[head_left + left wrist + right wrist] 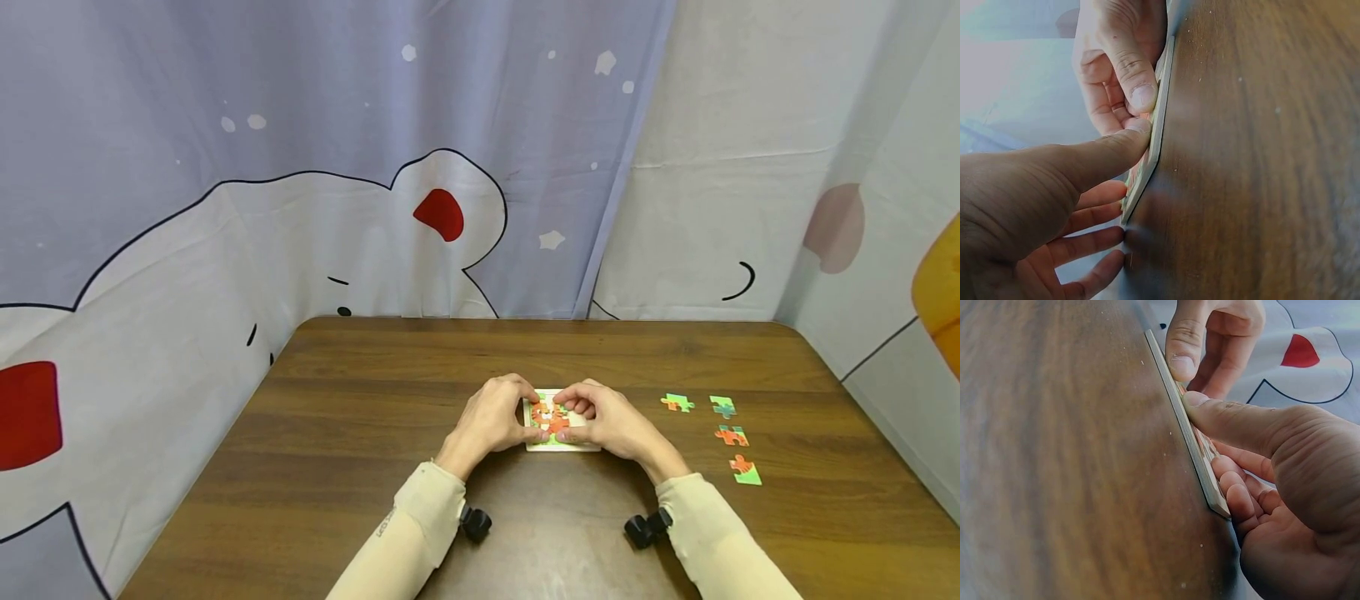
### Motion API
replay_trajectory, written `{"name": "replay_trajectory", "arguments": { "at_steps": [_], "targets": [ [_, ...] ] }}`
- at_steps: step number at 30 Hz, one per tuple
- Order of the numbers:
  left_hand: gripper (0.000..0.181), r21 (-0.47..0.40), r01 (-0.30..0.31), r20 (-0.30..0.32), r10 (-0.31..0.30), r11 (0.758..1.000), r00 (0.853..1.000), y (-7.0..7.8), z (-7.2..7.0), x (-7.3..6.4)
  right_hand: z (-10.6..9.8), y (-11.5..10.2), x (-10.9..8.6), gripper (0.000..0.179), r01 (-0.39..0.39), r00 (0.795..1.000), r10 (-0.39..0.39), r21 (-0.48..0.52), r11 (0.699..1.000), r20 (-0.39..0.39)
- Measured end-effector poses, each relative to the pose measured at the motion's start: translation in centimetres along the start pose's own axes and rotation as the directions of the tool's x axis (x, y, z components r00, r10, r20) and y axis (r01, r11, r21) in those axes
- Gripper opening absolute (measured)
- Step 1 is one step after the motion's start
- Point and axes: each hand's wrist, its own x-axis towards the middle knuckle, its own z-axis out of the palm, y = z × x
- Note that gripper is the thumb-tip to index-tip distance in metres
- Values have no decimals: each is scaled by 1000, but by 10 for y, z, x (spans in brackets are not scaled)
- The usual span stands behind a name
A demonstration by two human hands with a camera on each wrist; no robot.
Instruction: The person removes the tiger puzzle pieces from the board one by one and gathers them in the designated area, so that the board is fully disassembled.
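A small jigsaw puzzle board (592, 445) with a pale frame lies on the table between my hands. Joined orange, white and green puzzle pieces (546, 417) fill its left and middle part; bare tray shows at the right. My left hand (491, 419) holds the board's left side, thumb along the near side and fingers at the far side. From the right, my right hand (617, 419) pinches a puzzle piece (558, 424) at the joined part, thumb near, index far, other fingers curled. In the left wrist view the two thumbs (1142, 94) almost meet over the near edge.
To the right on the brown wooden table (360, 500) lie several loose pieces: an orange-green one (678, 403), a green-teal one (723, 407), an orange one (731, 436) and an orange-green corner (745, 470). A printed curtain (337, 225) hangs behind the table.
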Motion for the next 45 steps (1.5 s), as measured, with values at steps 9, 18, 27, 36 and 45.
{"name": "replay_trajectory", "arguments": {
  "at_steps": [9, 18, 27, 36, 45],
  "targets": [
    [50, -35, -42, -25, 41, 999, 999, 0, -4, 1, 0, 1, -1, 48, 7, 1000, -7, 17, 1000, 0],
    [40, -11, 16, -5, -16, 1000, 1000, 4, 1, 1, -3, -3, 0, 44, 25, 1000, -25, 37, 999, 2],
    [24, 0, 13, -5, -13, 1000, 1000, 5, 4, -1, -3, -1, -1, 37, 32, 999, -32, 49, 998, 3],
    [15, -8, 11, -13, -11, 1000, 1000, 2, 5, 0, -2, -1, 1, 38, 22, 1000, -21, 56, 998, -8],
    [13, -58, 13, -8, -14, 998, 1000, 1, 5, 0, -3, -2, 4, 41, 9, 1000, -9, 70, 997, 0]
  ]
}}
